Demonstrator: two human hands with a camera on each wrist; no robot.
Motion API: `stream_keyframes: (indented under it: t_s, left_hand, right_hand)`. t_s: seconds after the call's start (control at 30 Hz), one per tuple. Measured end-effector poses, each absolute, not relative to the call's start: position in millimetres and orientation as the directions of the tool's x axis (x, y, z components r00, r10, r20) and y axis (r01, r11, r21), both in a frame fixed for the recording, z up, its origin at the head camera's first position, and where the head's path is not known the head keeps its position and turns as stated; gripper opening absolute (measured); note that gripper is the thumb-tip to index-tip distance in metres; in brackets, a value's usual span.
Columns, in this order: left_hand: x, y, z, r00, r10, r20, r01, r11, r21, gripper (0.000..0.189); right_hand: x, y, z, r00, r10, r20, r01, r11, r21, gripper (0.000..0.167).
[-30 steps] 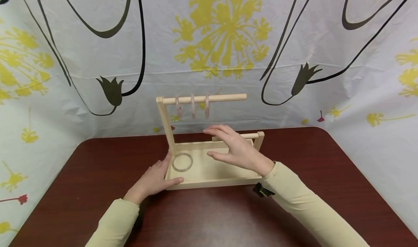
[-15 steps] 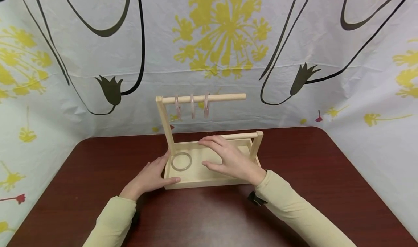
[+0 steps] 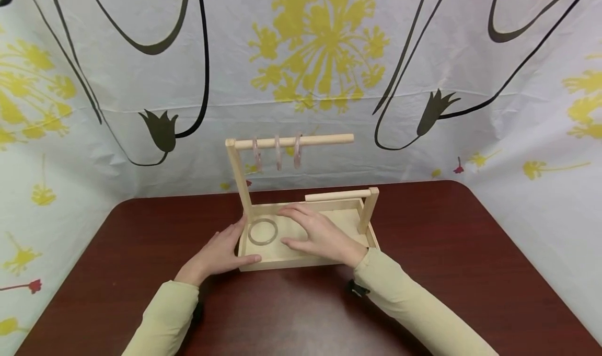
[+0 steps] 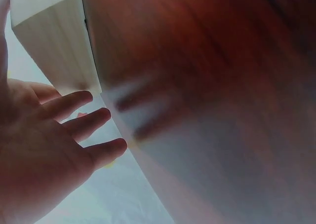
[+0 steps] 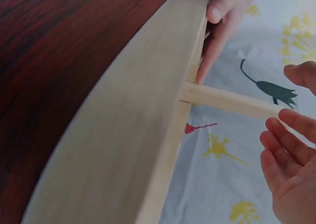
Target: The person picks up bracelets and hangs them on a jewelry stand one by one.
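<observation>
A pale wooden stand with a shallow tray [image 3: 287, 265] sits on the table. A greyish bangle [image 3: 250, 234] lies flat at the left end of its floor. My left hand [image 3: 217, 255] rests against the tray's left end, thumb on the front rim. In the left wrist view, three fingers [image 4: 89, 123] of that hand reach out nearly straight beside the wood. Over the tray, to the right of the bangle, my right hand [image 3: 320, 234] hovers with thumb and fingers spread apart, holding nothing. Several pinkish bangles [image 3: 278, 156] hang from the tall upper bar [image 3: 326, 139].
At the tray's right end a short post carries a lower bar [image 3: 338, 195] that points left. The tall post [image 3: 241, 181] rises near the left hand. Beneath is a dark red-brown table [image 3: 423, 225], with a flower-printed curtain [image 3: 376, 79] behind it.
My right hand has moved left and down, from near the lower bar toward the bangle in the tray. My left hand stays at the tray's end, and the hanging bangles have not moved.
</observation>
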State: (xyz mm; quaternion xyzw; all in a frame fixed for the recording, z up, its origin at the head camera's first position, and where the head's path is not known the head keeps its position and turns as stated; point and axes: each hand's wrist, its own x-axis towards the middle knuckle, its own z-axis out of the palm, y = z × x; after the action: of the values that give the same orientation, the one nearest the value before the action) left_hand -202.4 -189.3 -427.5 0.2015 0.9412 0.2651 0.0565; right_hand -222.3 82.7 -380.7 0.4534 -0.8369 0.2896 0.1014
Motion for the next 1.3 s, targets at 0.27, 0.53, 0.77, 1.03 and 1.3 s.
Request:
stream_keyframes:
  t_s: [0.27,0.53,0.77,1.03,1.3]
  left_hand:
    - [-203.2,-189.2,-429.4,-0.91,0.414,0.002,0.356,0.78,0.515,0.109]
    - [-202.9,-188.0,-428.8,-0.913,0.406,-0.027,0.328,0.775,0.541,0.111]
    - [-202.9,-187.6,-428.2,-0.914,0.404,-0.037,0.318,0.77,0.553,0.11]
    - [-201.5,-188.1,-427.7,-0.911,0.409,-0.044,0.311,0.756,0.576,0.111]
    - [-201.4,-188.0,-427.5,-0.912,0.409,-0.045,0.306,0.748,0.588,0.111]
  right_hand:
    - [-231.2,71.1,-394.9,-0.565,-0.717,0.408,-0.821,0.442,-0.361,0.052]
    - [-238.4,62.8,-403.0,-0.59,-0.704,0.395,-0.805,0.476,-0.354,0.051]
    - [-243.3,57.1,-406.1,-0.614,-0.692,0.381,-0.783,0.473,-0.403,0.053]
    - [-246.2,48.3,-411.7,-0.654,-0.696,0.298,-0.738,0.499,-0.454,0.058]
    - [-245.7,41.4,-412.6,-0.699,-0.683,0.21,-0.67,0.524,-0.527,0.062]
